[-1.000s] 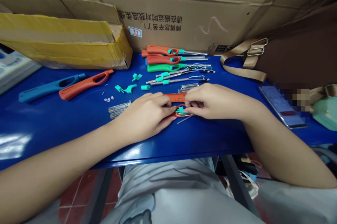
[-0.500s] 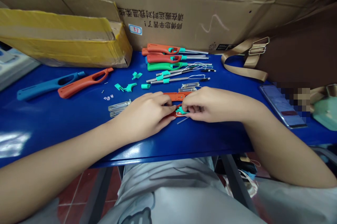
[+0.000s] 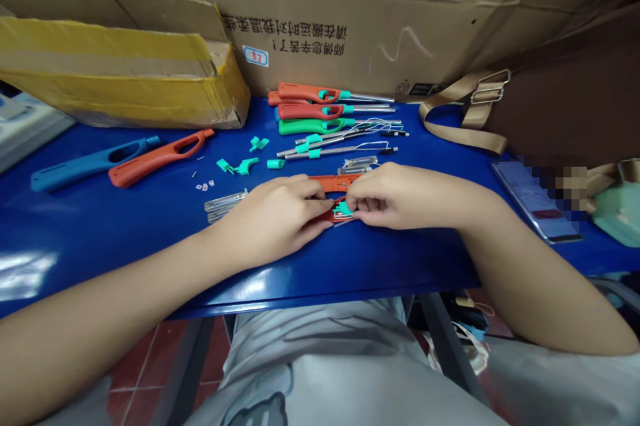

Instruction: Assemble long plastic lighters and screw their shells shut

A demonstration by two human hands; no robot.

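Observation:
An orange lighter shell point(image 3: 334, 183) lies on the blue table point(image 3: 125, 226), in front of me. My left hand point(image 3: 277, 216) rests over its left part with fingers curled, pressing it down. My right hand point(image 3: 395, 194) pinches a small teal trigger piece point(image 3: 343, 208) at the shell's lower edge. Both hands meet over the shell and hide most of it.
Finished orange and green lighters point(image 3: 310, 109) and metal tubes with wires point(image 3: 340, 146) lie behind the hands. Blue point(image 3: 85, 165) and orange point(image 3: 160, 156) shells lie at left, loose teal parts point(image 3: 240, 165) between. Cardboard boxes point(image 3: 350, 19) stand at the back; a phone point(image 3: 537, 203) and a brown bag point(image 3: 560, 99) at right.
My right hand's fingers have shifted slightly left and closed tighter on the teal piece. The thin metal pin below the shell is now hidden. The left hand has barely moved.

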